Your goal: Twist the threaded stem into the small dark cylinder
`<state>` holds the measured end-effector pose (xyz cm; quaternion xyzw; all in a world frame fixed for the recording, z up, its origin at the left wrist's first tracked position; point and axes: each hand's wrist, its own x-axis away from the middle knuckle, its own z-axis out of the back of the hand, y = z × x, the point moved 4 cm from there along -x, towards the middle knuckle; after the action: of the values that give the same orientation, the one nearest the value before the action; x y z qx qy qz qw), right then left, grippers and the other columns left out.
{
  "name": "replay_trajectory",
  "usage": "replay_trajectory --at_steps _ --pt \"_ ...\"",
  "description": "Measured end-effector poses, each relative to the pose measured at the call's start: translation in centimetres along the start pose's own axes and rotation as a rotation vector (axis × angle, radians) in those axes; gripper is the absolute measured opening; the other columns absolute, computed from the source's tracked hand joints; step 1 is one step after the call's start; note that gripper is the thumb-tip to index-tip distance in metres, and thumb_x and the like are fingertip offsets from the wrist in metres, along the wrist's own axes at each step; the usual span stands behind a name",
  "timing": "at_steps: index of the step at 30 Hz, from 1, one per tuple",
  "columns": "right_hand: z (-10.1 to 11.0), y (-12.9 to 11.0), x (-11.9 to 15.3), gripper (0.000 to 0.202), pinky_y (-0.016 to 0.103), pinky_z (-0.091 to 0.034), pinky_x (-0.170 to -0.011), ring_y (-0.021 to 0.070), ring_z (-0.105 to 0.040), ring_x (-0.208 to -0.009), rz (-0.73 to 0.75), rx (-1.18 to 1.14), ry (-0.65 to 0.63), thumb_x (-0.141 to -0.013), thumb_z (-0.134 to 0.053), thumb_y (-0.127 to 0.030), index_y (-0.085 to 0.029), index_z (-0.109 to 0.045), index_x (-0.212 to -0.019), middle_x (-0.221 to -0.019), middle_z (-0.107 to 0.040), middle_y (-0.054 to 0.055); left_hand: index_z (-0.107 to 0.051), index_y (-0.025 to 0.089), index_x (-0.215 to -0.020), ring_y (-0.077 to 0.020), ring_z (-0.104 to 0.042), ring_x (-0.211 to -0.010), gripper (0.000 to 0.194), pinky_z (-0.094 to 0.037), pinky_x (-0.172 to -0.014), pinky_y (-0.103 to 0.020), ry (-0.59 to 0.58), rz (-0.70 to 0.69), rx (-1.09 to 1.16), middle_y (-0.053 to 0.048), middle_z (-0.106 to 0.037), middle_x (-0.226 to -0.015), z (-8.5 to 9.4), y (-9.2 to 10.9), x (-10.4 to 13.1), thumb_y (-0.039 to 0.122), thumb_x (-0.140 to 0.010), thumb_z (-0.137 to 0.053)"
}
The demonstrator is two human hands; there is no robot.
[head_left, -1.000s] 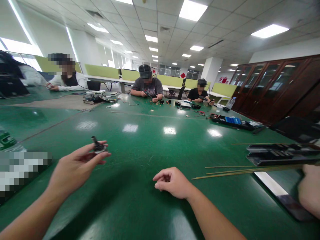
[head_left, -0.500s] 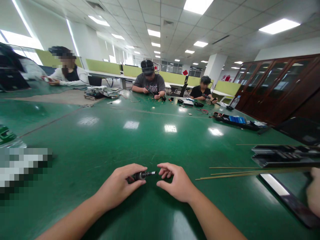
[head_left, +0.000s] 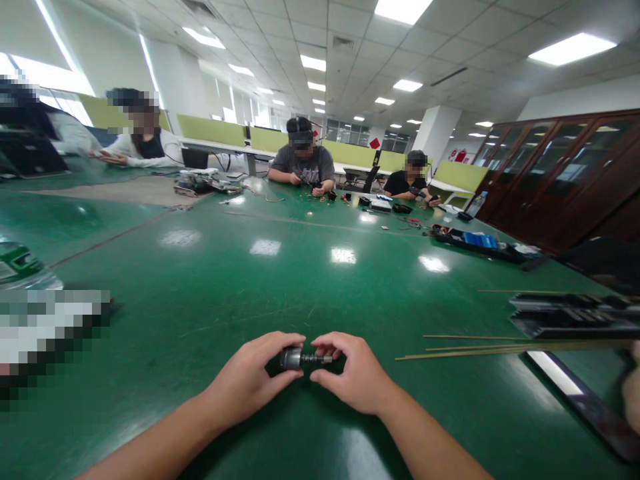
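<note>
My left hand (head_left: pixel 255 373) grips a dark cylindrical mechanical part with a thin ringed shaft (head_left: pixel 291 358) between thumb and fingers. The shaft points right, and its pale tip reaches between the fingers of my right hand (head_left: pixel 353 370). That hand is curled but open, thumb and index finger apart on either side of the shaft. Whether its rear fingers touch the shaft, I cannot tell. Both hands are over the green tabletop (head_left: pixel 260 293). What exact kind of part this is cannot be made out.
Thin brass-coloured rods (head_left: pixel 460 347), dark metal rails (head_left: pixel 565 313) and a flat dark panel (head_left: pixel 580 400) lie at right, near another person's hand (head_left: pixel 633 380). A plastic bottle (head_left: pixel 25 267) is at left. Several people sit across the table, near a tray of blue items (head_left: pixel 477 241).
The part has shifted right and turned slightly, showing more of its thick body. Its shaft now reaches between my right fingers, and my hands are closer together.
</note>
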<state>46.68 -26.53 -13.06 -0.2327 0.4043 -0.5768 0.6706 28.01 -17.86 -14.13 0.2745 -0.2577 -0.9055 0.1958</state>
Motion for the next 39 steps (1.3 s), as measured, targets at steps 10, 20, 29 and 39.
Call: replay_trajectory --at_steps 10,20,29,39 --pt "-0.12 -0.75 0.32 0.03 0.027 -0.046 -0.075 0.0162 -0.065 -0.081 0.029 0.04 -0.034 -0.074 -0.078 -0.018 -0.024 -0.071 -0.101 -0.092 -0.072 -0.001 -0.055 0.029 -0.124 -0.0173 -0.066 -0.102 0.041 -0.053 -0.09 -0.03 -0.002 -0.031 0.026 -0.001 -0.069 -0.112 -0.5 0.69 -0.19 0.026 -0.086 -0.07" --pt "-0.11 -0.81 0.35 0.019 0.026 -0.044 -0.072 0.015 -0.064 -0.078 0.046 0.079 -0.044 -0.078 -0.073 -0.019 -0.023 -0.072 -0.097 -0.087 -0.072 -0.001 -0.06 0.026 -0.117 -0.0168 -0.065 -0.096 0.029 -0.052 -0.085 -0.029 -0.024 -0.056 0.051 -0.002 -0.069 -0.105 -0.59 1.03 -0.31 0.027 -0.089 -0.068" --pt "-0.22 -0.7 0.47 0.011 0.026 -0.042 -0.068 0.0147 -0.063 -0.073 0.035 0.109 -0.052 -0.081 -0.071 -0.021 -0.023 -0.072 -0.091 -0.082 -0.071 -0.001 -0.062 0.026 -0.115 -0.0172 -0.065 -0.097 0.027 -0.052 -0.086 -0.03 -0.031 -0.102 0.081 -0.004 -0.07 -0.106 -0.88 0.78 -0.28 0.025 -0.088 -0.069" --pt "-0.31 -0.61 0.48 0.009 0.025 -0.042 -0.067 0.0146 -0.062 -0.071 0.015 0.097 -0.059 -0.082 -0.07 -0.023 -0.022 -0.073 -0.091 -0.08 -0.071 -0.001 -0.065 0.022 -0.113 -0.0193 -0.067 -0.098 0.025 -0.054 -0.087 -0.032 -0.006 -0.135 0.078 -0.008 -0.07 -0.106 -0.84 0.88 -0.13 0.024 -0.088 -0.068"
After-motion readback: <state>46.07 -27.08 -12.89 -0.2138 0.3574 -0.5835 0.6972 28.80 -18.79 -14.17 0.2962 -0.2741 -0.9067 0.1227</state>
